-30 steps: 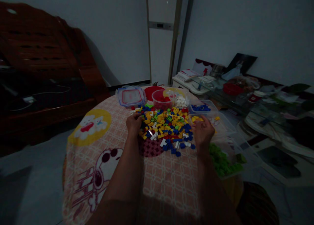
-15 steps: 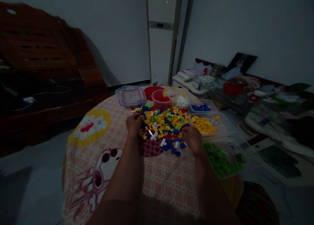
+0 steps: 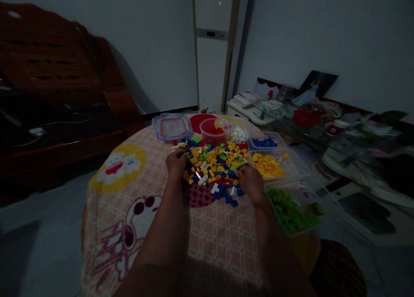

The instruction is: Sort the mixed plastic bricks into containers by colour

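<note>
No readable text, brand, number or sign that I can make out. Dark panel [image 3: 211,33] on the tall white unit [image 3: 211,70]: too small and dim for me. Stacked papers [image 3: 246,98], red-and-white tub [image 3: 338,127]: I can't read anything on either.

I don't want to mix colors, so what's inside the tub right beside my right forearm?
The tub holds green bricks, heaped mostly toward its left side. Bricks at the bottom of the heap are covered by those above, so they can't be seen.
</note>
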A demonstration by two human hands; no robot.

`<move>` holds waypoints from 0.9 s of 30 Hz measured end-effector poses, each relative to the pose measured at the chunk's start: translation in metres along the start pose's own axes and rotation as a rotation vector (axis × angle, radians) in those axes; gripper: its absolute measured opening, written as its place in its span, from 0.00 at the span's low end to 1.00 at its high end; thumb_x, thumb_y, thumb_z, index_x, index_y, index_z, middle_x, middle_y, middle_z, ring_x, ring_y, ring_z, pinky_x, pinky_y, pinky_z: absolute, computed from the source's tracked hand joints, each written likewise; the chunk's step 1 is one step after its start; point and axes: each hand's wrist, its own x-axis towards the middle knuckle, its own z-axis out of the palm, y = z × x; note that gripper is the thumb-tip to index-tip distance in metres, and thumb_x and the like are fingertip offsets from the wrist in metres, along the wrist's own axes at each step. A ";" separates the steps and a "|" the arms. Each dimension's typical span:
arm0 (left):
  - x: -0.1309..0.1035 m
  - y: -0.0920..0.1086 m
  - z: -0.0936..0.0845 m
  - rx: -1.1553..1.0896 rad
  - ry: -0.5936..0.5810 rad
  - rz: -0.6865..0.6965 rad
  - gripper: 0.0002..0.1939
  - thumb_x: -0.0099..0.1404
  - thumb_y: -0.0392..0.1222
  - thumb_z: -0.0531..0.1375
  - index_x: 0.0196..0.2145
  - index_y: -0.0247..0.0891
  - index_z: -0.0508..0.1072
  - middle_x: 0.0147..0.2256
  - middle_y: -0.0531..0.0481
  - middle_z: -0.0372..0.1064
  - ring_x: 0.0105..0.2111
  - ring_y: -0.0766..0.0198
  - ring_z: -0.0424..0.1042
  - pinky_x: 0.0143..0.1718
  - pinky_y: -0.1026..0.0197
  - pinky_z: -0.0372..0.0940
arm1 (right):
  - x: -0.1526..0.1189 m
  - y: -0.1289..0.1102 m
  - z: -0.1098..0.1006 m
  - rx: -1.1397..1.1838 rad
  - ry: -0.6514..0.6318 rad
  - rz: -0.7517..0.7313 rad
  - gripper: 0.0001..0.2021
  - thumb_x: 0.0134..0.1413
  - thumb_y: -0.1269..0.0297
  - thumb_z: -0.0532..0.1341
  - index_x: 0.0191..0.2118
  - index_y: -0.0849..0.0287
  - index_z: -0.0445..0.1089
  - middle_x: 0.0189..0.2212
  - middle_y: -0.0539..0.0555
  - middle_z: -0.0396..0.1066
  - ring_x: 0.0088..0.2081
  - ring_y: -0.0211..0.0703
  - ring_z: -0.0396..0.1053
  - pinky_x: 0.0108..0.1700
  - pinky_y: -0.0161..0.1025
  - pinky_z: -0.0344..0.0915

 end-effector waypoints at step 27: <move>0.002 -0.003 0.003 0.018 -0.006 0.002 0.18 0.60 0.41 0.61 0.46 0.40 0.82 0.44 0.48 0.80 0.43 0.58 0.77 0.46 0.61 0.69 | -0.013 -0.006 0.003 0.008 0.218 -0.090 0.12 0.65 0.67 0.55 0.48 0.60 0.74 0.45 0.61 0.75 0.47 0.46 0.71 0.50 0.39 0.63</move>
